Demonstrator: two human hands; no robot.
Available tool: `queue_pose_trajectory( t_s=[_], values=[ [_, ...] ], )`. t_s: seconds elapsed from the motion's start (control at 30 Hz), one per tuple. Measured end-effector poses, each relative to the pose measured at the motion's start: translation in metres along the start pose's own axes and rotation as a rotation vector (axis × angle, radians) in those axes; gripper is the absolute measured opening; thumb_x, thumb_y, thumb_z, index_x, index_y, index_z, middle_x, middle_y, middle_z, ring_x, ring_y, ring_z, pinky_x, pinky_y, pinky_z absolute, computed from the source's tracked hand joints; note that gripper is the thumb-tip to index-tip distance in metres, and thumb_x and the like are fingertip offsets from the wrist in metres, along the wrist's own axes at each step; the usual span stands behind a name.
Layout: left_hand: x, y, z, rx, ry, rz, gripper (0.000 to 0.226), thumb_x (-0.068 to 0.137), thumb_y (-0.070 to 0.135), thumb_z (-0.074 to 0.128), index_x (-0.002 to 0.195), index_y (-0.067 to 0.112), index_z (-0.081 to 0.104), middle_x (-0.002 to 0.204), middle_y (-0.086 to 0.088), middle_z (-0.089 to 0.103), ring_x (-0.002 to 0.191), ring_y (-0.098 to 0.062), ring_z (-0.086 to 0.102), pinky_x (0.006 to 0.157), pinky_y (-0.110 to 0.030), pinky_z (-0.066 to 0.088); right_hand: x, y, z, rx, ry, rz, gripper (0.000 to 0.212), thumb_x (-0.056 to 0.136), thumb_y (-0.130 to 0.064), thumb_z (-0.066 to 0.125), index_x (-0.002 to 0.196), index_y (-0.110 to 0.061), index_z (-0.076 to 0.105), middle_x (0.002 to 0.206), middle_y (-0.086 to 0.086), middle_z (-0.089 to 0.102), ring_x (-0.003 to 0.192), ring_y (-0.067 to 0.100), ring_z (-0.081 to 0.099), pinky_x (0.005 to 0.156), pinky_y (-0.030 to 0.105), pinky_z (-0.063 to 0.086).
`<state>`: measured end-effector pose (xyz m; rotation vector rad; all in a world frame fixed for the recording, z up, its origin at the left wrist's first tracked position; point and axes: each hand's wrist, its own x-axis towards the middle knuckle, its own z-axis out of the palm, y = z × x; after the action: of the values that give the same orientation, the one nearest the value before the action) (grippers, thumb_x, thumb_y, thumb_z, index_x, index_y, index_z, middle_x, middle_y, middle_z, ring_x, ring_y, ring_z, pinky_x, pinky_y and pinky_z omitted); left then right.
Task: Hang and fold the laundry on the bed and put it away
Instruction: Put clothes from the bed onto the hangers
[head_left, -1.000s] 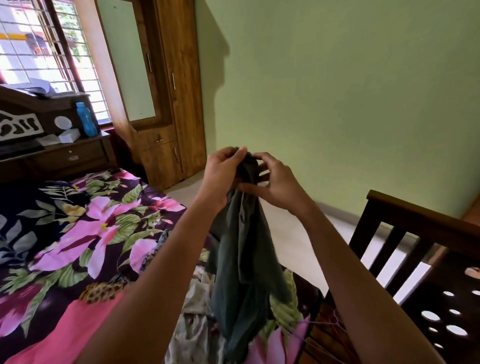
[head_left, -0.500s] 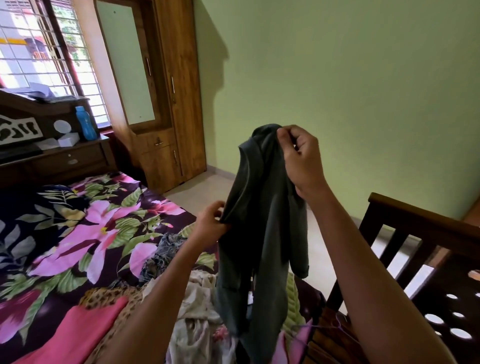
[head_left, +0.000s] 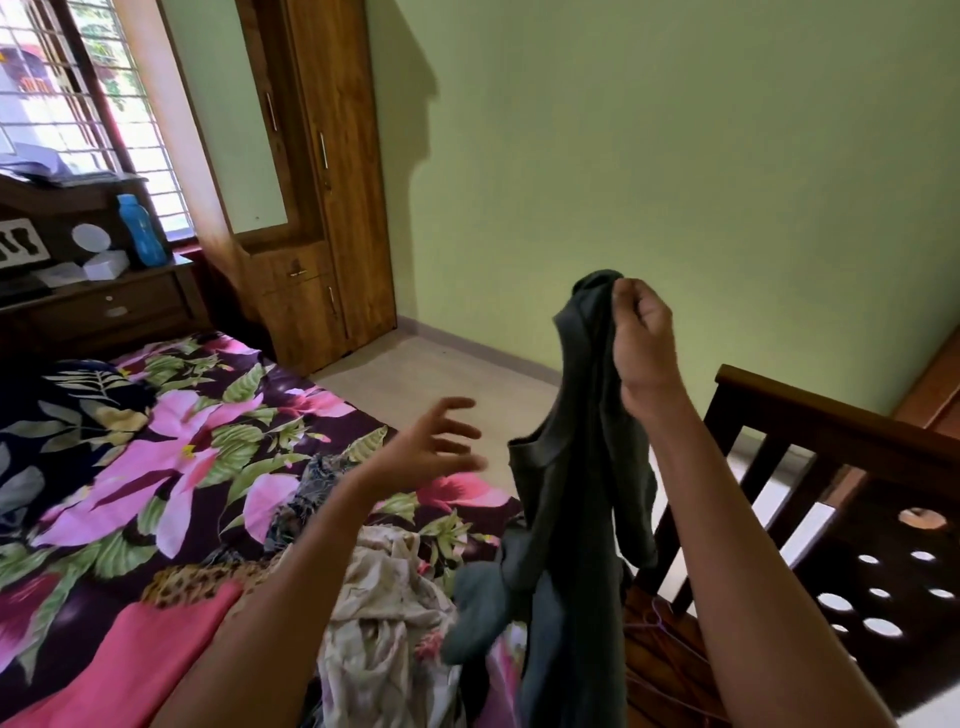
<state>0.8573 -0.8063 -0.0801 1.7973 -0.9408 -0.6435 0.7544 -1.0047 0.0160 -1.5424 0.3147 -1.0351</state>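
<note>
While the right hand (head_left: 641, 332) pinches the top edge of a dark green garment (head_left: 571, 467) and holds it up, the cloth hangs in a long bunched drop. Its lower end goes down past the clothes pile at the foot of the bed (head_left: 156, 441). The left hand (head_left: 431, 447) is off the cloth, fingers spread and holding nothing, a bit blurred, in the air just left of the garment. So the hands are apart, with only the right one clamped on cloth.

Step looks like sorting one piece out of the pile: lifted, not yet opened flat, not folded or hung. The next move likely needs the left hand to find a second corner or shoulder so the piece spreads out. Which kind of garment it is cannot be told, though an armhole-like opening shows on its left side.

More laundry waits on the bed: a cream garment (head_left: 384, 613) crumpled beside the green one, a leopard-print piece (head_left: 192, 579), a pink cloth (head_left: 130, 670) and a dark patterned piece (head_left: 311, 493).

The dark wooden footboard (head_left: 831, 431) stands close on the right. Thin purple wires (head_left: 654, 618) lie by it, maybe hangers, too thin to be sure. The wardrobe (head_left: 332, 182) stands shut across the room. A blue bottle (head_left: 136, 228) sits on the desk (head_left: 104, 306) by the window (head_left: 67, 93).

The pile sits under the hanging cloth, so the hem may snag or drag other pieces. Flat bed space lies to the left.
</note>
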Motion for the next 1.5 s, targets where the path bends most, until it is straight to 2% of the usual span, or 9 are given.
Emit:
queue_pose_trajectory(
  t_s=[0.17,0.33,0.43,0.63,0.7,0.83,1.0,1.27,1.5],
  values=[
    [0.025,-0.014,0.057,-0.018,-0.060,-0.038,0.080,0.069,0.025,0.081,0.133,0.035,0.035,0.113,-0.004,0.059,0.098,-0.017,0.064,0.083,-0.033,0.055,-0.018,-0.017,0.010,0.093,-0.161,0.016,0.029,0.100,-0.016,0.042,0.074,-0.017,0.053,0.073,0.002,0.050,0.076,0.017,0.044,0.073,0.031,0.037],
    [0.028,-0.019,0.049,-0.202,0.013,0.046,0.019,0.087,0.018,0.063,0.097,0.014,0.048,0.089,-0.003,0.052,0.071,-0.007,0.052,0.066,-0.024,0.044,-0.020,-0.036,-0.011,0.262,-0.180,0.111,0.028,0.101,-0.015,0.038,0.082,-0.013,0.058,0.071,-0.003,0.065,0.071,0.009,0.059,0.072,0.023,0.049],
    [0.026,-0.024,0.039,-0.147,-0.041,0.076,0.022,0.086,-0.003,0.058,0.076,0.009,0.043,0.080,-0.008,0.057,0.069,-0.011,0.058,0.064,-0.022,0.046,-0.016,-0.038,-0.025,0.314,-0.079,0.156,0.027,0.101,-0.016,0.039,0.085,-0.015,0.060,0.070,-0.008,0.068,0.069,0.006,0.063,0.071,0.021,0.052],
    [0.028,-0.025,0.048,-0.140,-0.155,-0.074,0.061,0.068,0.027,0.081,0.119,0.017,0.049,0.103,-0.011,0.067,0.099,-0.025,0.065,0.086,-0.037,0.054,-0.015,-0.034,-0.029,0.316,-0.058,0.170,0.024,0.101,-0.019,0.039,0.089,-0.016,0.060,0.080,-0.002,0.066,0.074,0.009,0.062,0.073,0.023,0.053],
    [0.032,-0.030,0.054,-0.058,-0.125,-0.081,0.039,0.079,0.033,0.069,0.112,0.015,0.060,0.100,-0.011,0.067,0.095,-0.025,0.065,0.088,-0.043,0.052,-0.016,-0.032,-0.025,0.313,-0.067,0.179,0.025,0.102,-0.020,0.038,0.089,-0.017,0.059,0.082,-0.001,0.064,0.076,0.009,0.061,0.076,0.024,0.052],
    [0.012,-0.014,0.039,-0.195,0.143,-0.052,0.024,0.100,0.013,0.036,0.094,0.014,0.059,0.089,-0.004,0.062,0.079,-0.010,0.060,0.068,-0.019,0.049,-0.011,-0.016,-0.041,-0.291,0.014,0.034,0.030,0.103,-0.034,0.031,0.098,-0.013,0.052,0.080,-0.004,0.052,0.075,0.007,0.051,0.074,0.021,0.043],
    [-0.004,0.041,-0.001,-0.451,0.422,0.075,0.020,0.098,0.019,0.042,0.095,0.017,0.061,0.096,-0.003,0.062,0.089,-0.015,0.058,0.075,-0.025,0.045,-0.009,0.009,-0.072,-0.458,-0.250,0.245,0.040,0.093,-0.046,0.049,0.116,-0.013,0.046,0.106,0.003,0.058,0.100,0.019,0.057,0.089,0.037,0.048],
    [-0.015,0.092,-0.010,-0.783,0.214,-0.009,0.027,0.073,0.026,0.065,0.094,0.009,0.063,0.088,-0.008,0.068,0.080,-0.020,0.064,0.079,-0.034,0.050,-0.023,-0.001,-0.084,0.134,-0.633,0.439,0.028,0.079,-0.025,0.058,0.100,-0.006,0.057,0.077,0.001,0.067,0.068,0.009,0.064,0.062,0.019,0.054],
    [0.035,0.044,0.022,0.117,0.379,0.068,0.021,0.095,0.023,0.052,0.085,0.010,0.065,0.079,-0.005,0.061,0.076,-0.017,0.055,0.067,-0.021,0.041,-0.028,0.072,-0.099,-0.155,-0.242,0.515,0.013,0.092,-0.016,0.060,0.102,-0.009,0.060,0.093,0.009,0.066,0.085,0.021,0.064,0.083,0.036,0.054]
  ],
)
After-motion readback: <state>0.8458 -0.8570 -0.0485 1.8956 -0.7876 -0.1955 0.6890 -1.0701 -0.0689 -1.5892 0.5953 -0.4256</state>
